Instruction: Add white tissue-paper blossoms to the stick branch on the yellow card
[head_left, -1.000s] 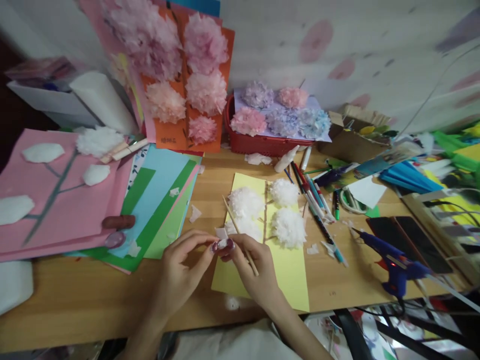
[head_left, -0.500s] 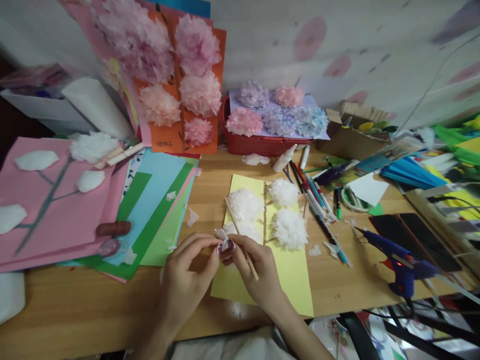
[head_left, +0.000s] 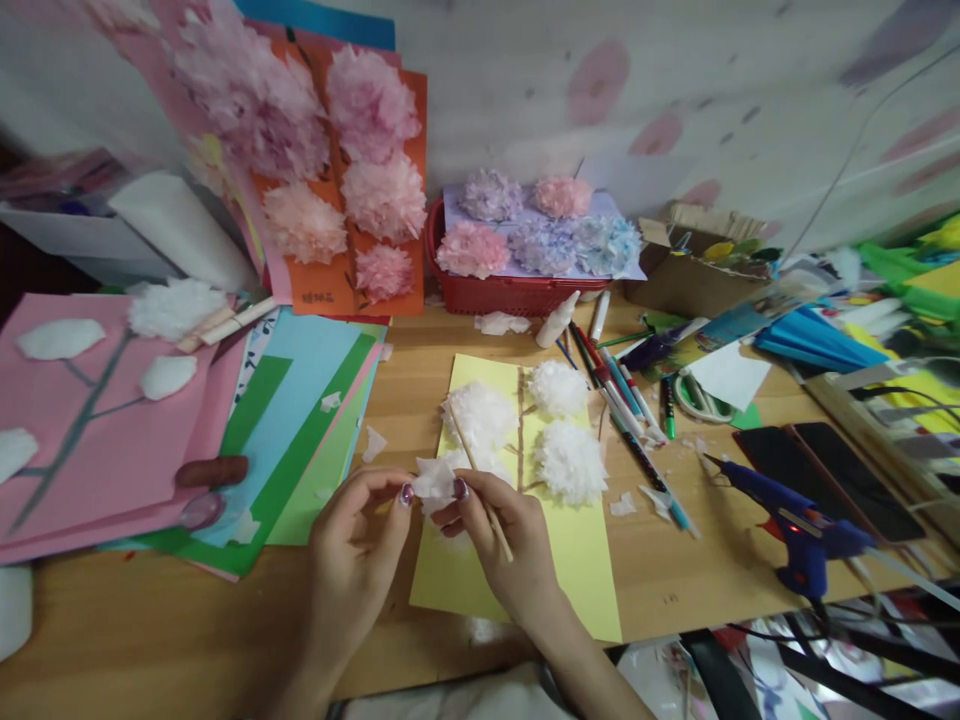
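Note:
Between my two hands a small piece of white tissue paper [head_left: 435,480] is spread out. My left hand [head_left: 360,545] pinches its left edge between thumb and forefinger. My right hand [head_left: 506,530] pinches the right edge and also keeps a thin wooden stick [head_left: 463,437] slanting through its fingers. Beneath the hands lies a yellow sheet [head_left: 585,590] with a brown drawn stem and white tissue flowers; one flower [head_left: 571,462] sits right of the stem. Another white flower [head_left: 480,415] is just beyond the stick, and one below it is partly hidden by the tissue and my hands.
A blue glue gun [head_left: 795,525] lies at the right beside dark phones [head_left: 832,480]. Markers [head_left: 626,400] and a white glue bottle [head_left: 557,320] are behind the yellow sheet. Coloured paper [head_left: 300,430] is stacked left. A red basket [head_left: 495,297] stands at the back.
The tissue piece, bunched small between my fingertips before, is now opened out wider. My hands have drawn slightly apart. The whole view has shifted a little.

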